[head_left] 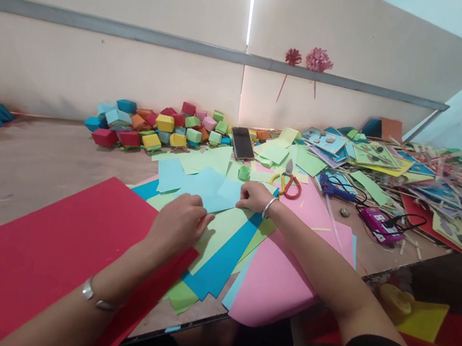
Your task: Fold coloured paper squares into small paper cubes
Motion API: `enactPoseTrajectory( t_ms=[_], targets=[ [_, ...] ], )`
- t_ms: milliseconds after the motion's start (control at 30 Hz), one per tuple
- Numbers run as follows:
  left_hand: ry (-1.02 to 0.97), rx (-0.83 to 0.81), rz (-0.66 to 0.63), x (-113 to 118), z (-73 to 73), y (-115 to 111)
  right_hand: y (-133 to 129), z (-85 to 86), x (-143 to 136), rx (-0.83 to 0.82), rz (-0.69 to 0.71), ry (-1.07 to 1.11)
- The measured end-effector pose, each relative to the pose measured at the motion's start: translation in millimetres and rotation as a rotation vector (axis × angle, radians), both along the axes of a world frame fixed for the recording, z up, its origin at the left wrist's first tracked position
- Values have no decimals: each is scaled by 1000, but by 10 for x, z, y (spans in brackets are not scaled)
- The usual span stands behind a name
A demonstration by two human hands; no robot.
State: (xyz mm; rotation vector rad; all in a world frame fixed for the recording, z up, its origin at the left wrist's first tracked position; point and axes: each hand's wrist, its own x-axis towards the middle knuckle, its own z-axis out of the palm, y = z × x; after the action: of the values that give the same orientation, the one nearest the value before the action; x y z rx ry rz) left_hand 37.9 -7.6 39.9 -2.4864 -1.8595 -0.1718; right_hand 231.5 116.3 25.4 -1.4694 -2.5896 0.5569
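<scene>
My left hand [182,221] is closed, thumb against curled fingers, above the front edge of a light blue paper sheet [202,187]. Whatever it may hold is hidden. My right hand [256,196] is pinched at the right corner of that light blue sheet. Beneath both hands lie pale green sheets [219,235] and a darker blue strip [221,259]. A large red sheet [65,246] lies under my left forearm, and a pink sheet [275,279] under my right one. Just behind my right hand sit a small green paper piece [244,173] and scissors [286,183] with red and yellow handles.
Colourful folded paper boxes [164,124] are heaped along the wall, beside a phone [242,143]. To the right are a blue glue gun [336,188], a purple power strip [380,225] and piled decorated cards [374,155]. Two paper flowers [319,60] hang on the wall rail.
</scene>
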Motion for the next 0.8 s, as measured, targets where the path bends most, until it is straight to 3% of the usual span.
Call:
enactPoseTrajectory(
  t_ms=[100, 233, 433, 600, 800],
  targets=[
    [-168, 32, -97, 144, -168, -26, -7, -10, -4, 29, 17, -23],
    [-59, 43, -151, 208, -289, -7, 8, 23, 71, 159, 162, -75],
    [33, 8, 3, 90, -213, 54, 113, 88, 313, 378, 285, -97],
    [-37, 13, 19, -21, -207, 117, 120, 29, 298, 436, 434, 40],
    [-113, 8, 12, -102, -207, 168, 45, 57, 203, 382, 560, 90]
  ],
)
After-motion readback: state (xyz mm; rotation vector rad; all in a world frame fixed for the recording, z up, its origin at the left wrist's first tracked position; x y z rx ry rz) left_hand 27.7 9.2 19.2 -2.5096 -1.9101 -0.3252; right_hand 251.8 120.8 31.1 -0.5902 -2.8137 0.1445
